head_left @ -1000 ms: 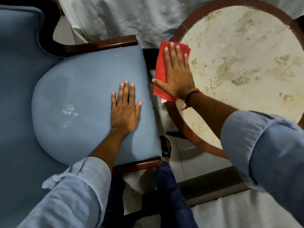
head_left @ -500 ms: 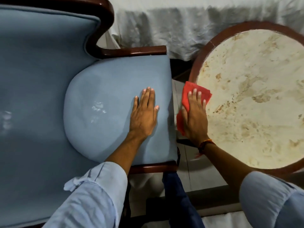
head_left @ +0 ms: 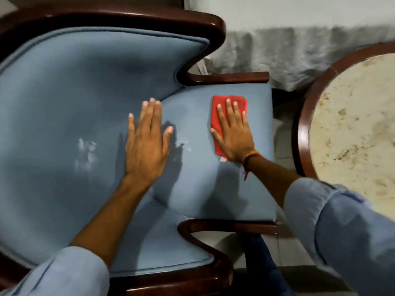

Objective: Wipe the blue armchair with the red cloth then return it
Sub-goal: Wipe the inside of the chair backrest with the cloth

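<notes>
The blue armchair [head_left: 64, 99] with its dark wooden frame fills the left and middle of the head view. Its seat cushion [head_left: 213, 189] has pale smudges near the middle. The folded red cloth [head_left: 222, 103] lies flat on the cushion's far right part. My right hand [head_left: 233, 133] presses flat on the cloth, fingers spread, and covers its near half. My left hand [head_left: 147, 142] rests flat with fingers apart where the seat meets the blue backrest, holding nothing.
A round marble-topped table [head_left: 354, 129] with a brown wooden rim stands right of the chair, across a narrow strip of floor. A white cloth drape [head_left: 299, 54] hangs behind. Wooden armrests [head_left: 226, 77] edge the seat at far and near sides.
My right hand has carried the red cloth from the round table's edge across the gap onto the seat cushion. My left hand has slid left toward the backrest.
</notes>
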